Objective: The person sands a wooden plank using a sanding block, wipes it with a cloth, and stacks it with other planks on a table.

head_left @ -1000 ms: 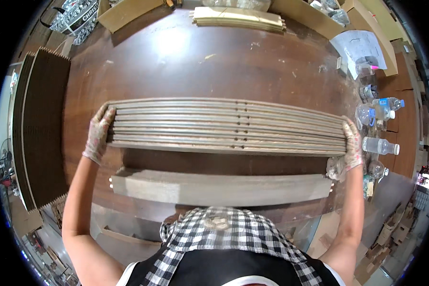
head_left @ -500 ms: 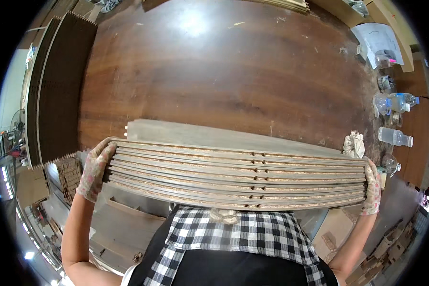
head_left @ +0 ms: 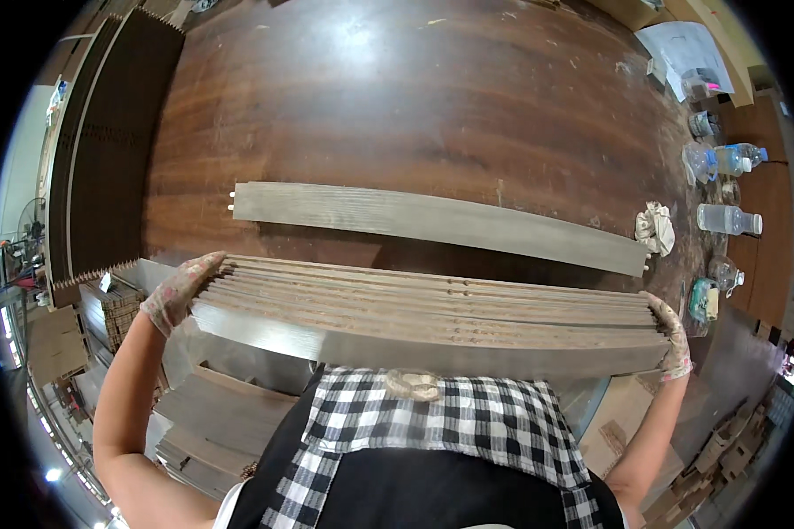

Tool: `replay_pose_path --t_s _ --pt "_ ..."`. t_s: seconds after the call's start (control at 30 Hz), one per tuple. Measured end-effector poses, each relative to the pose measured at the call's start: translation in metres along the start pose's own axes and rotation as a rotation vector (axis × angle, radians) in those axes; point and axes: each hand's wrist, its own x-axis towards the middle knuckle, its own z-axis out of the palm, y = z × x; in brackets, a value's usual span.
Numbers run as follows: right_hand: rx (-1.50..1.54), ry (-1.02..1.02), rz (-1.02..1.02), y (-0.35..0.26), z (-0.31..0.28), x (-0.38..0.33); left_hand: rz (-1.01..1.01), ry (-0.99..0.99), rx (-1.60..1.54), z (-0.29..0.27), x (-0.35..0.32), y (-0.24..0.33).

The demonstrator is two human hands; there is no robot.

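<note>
A stack of several long grey boards [head_left: 370,295] spans the space between my hands, close in front of my apron. My left hand [head_left: 182,293], in a pale flowered glove, is closed around the stack's left end. At the other end my right hand [head_left: 671,339], gloved alike, grips the boards. Their long raw edges face up, with small paired holes right of the middle. The nearest board's smooth face shows toward me. Beyond the stack, a single grey board [head_left: 432,219] lies on the brown table [head_left: 388,123], with small white pegs at its ends.
Dark boards with jagged ends [head_left: 110,150] stand stacked along the table's left side. A crumpled white cloth [head_left: 655,229] lies by the single board's right end. Clear plastic bottles [head_left: 725,219] and a paper sheet [head_left: 684,53] line the right edge.
The held stack has tilted, baring the nearest board's face, and has come away from the single board. That board now shows in full. My hands still grip both ends.
</note>
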Motion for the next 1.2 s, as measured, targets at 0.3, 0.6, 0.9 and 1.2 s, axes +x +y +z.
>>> replay_pose_path --t_s 0.3,0.6,0.9,1.2 --pt "-0.019 0.079 0.193 0.019 0.007 0.014 -0.021 -0.006 -0.387 -0.027 0.037 -0.055" --pt "0.285 -0.031 0.239 0.045 -0.012 0.039 0.038 -0.043 -0.505 0.007 0.076 -0.038" --pt "0.244 -0.008 0.072 0.062 -0.005 0.014 0.121 0.052 -0.445 0.016 0.032 -0.037" --pt "-0.034 0.114 -0.076 -0.027 0.028 -0.005 0.412 0.116 -0.686 -0.028 0.044 -0.051"
